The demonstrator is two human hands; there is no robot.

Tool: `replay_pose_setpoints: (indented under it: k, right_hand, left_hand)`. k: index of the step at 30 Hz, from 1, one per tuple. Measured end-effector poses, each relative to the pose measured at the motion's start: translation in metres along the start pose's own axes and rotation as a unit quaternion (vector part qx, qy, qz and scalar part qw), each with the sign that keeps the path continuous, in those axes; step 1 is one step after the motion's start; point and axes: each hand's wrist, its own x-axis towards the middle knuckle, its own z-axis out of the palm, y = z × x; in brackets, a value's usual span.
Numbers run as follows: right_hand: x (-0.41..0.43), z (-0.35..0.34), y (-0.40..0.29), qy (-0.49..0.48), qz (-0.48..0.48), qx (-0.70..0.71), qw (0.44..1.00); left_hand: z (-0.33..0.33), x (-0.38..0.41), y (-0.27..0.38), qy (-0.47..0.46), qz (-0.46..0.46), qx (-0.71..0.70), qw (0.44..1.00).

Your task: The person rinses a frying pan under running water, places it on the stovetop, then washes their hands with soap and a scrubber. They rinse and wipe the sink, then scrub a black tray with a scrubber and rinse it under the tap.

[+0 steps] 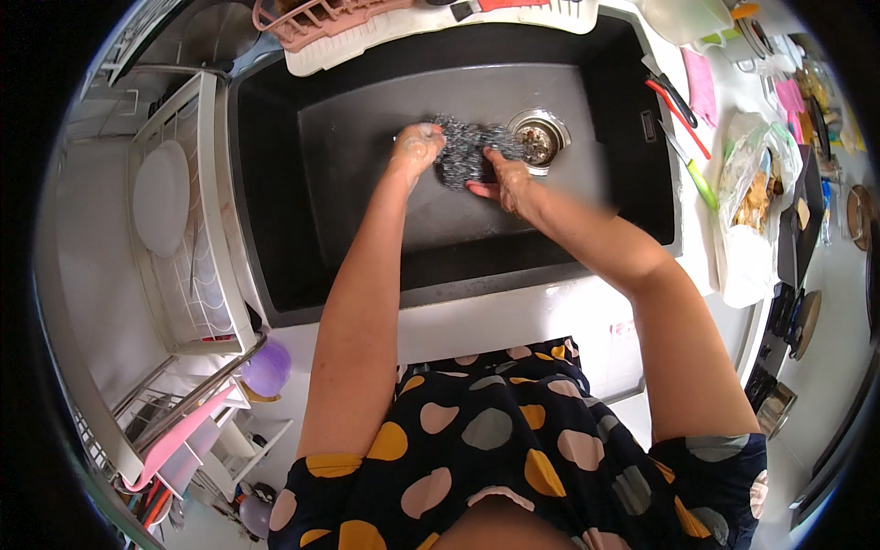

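Observation:
Over the floor of a black kitchen sink (357,199), both hands hold a soft, speckled grey-and-black bundle (459,155). Whether it is a cloth or a mesh scrubber cannot be told. My left hand (418,146) is closed around its left edge, with soap suds on the wet skin. On the right side, my right hand (510,180) grips the bundle, thumb on top and fingers beneath. Just beyond the right hand lies the metal drain basket (537,143), which has food scraps in it and is partly covered by the bundle.
Along the right rim lie a red-handled knife (677,117), a black-handled knife (675,100) and a green-handled knife (700,180). Beside them are a plastic bag (746,240) with food and a pink cloth (700,86). A dish rack (227,275) with a white plate (161,199) stands left. A pink rack (330,27) sits behind.

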Motion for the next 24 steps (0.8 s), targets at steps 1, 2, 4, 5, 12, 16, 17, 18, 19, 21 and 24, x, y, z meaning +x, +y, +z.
replay_pose_setpoints:
  k: [1, 2, 4, 5, 12, 16, 17, 18, 19, 21, 24]
  right_hand:
    - [0.004, 0.0, 0.004, -0.005, 0.023, 0.008, 1.0]
    - [0.002, -0.005, 0.007, -0.026, 0.043, -0.056, 0.997]
    - [-0.003, -0.005, 0.005, -0.057, 0.047, -0.134, 0.988]
    - [-0.002, -0.01, -0.001, -0.062, 0.028, -0.14, 0.988]
    - [-0.068, -0.002, -0.052, -0.349, -0.082, 0.347, 0.867]
    - [-0.096, 0.006, -0.046, -0.429, -0.117, 0.395, 0.804]
    - [-0.103, 0.009, -0.045, -0.443, -0.111, 0.405, 0.792]
    - [-0.106, 0.009, -0.043, -0.454, -0.105, 0.416, 0.781]
    - [-0.106, 0.008, -0.042, -0.429, -0.119, 0.371, 0.815]
    - [-0.1, 0.003, -0.038, -0.374, -0.147, 0.277, 0.873]
    - [-0.088, -0.006, -0.032, -0.282, -0.334, -0.066, 0.897]
  left_hand:
    - [0.002, -0.003, 0.002, -0.016, 0.014, 0.018, 1.0]
    - [0.001, -0.008, 0.003, -0.058, -0.035, -0.021, 0.997]
    - [0.004, -0.009, -0.009, -0.059, -0.07, -0.091, 0.992]
    - [0.006, -0.007, -0.014, -0.062, -0.086, -0.125, 0.987]
    - [0.062, -0.029, 0.057, -0.203, 0.007, -0.683, 0.702]
    - [0.067, -0.041, 0.081, -0.199, 0.065, -0.696, 0.687]
    - [0.068, -0.032, 0.074, -0.212, 0.091, -0.683, 0.693]
    - [0.07, -0.028, 0.072, -0.226, 0.116, -0.669, 0.699]
    - [0.072, -0.025, 0.069, -0.185, 0.122, -0.671, 0.708]
    - [0.078, -0.024, 0.073, -0.103, 0.131, -0.671, 0.722]
    - [0.078, -0.028, 0.088, -0.082, 0.007, -0.698, 0.711]
